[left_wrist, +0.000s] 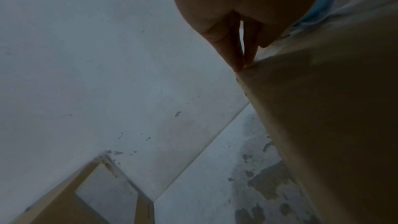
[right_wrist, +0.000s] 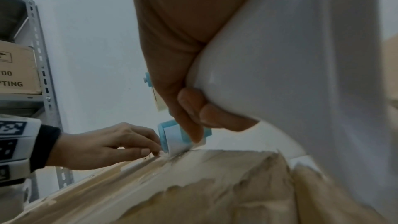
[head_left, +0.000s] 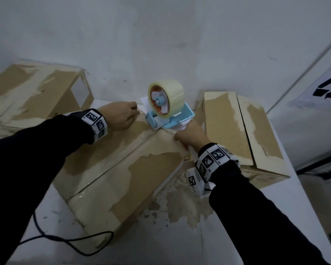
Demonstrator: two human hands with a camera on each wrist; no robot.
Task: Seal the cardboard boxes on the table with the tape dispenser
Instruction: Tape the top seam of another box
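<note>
Your right hand [head_left: 189,135] gripped tape dispenser [head_left: 166,107] handle, roller pressed on middle box [head_left: 122,165] seam at far edge. Your left hand [head_left: 120,116], beside roller, pinched tape end onto box, likely anchoring it.

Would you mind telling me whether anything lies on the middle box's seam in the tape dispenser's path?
Nothing visible does: the tape dispenser sits at the far end of the middle box, and its seam toward the person looks bare.
</note>
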